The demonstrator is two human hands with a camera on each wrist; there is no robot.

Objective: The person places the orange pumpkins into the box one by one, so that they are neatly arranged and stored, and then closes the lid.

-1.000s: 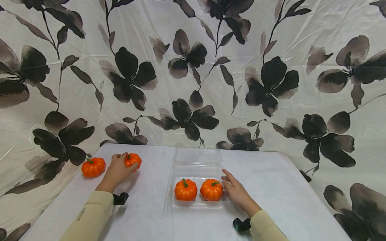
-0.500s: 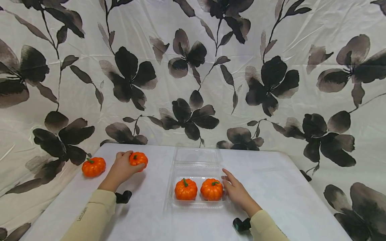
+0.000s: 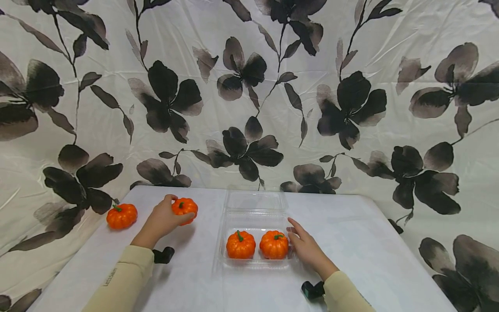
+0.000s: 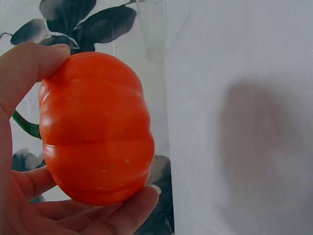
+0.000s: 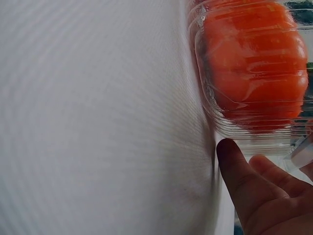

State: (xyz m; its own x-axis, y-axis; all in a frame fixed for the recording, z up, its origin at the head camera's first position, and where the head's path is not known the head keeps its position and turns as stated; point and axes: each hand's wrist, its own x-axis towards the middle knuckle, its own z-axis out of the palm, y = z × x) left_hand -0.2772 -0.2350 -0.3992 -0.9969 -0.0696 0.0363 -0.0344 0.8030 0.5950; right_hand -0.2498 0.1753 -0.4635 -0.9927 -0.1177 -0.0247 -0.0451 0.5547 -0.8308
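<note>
In the head view, my left hand (image 3: 161,222) grips a small orange pumpkin (image 3: 185,209) with a green stem, held above the table. Its shadow falls on the white surface in the left wrist view, where thumb and fingers press opposite sides of the pumpkin (image 4: 100,129). My right hand (image 3: 308,248) rests at the right side of a clear plastic clamshell box (image 3: 255,264), fingers extended against its wall and rim. Inside the box, side by side, sit a left pumpkin (image 3: 240,245) and a right pumpkin (image 3: 274,245). The box's lid (image 3: 255,201) stands open toward the back.
Another orange pumpkin (image 3: 121,216) rests near the left edge of the white table (image 3: 351,242). Behind the table hangs a floral curtain (image 3: 241,86). A black wrist camera (image 3: 163,255) is worn under the left wrist, and another camera (image 3: 312,290) under the right.
The left hand has carried its pumpkin rightward, nearer to the box. The right hand, the box and the pumpkins in it stay where they were.
</note>
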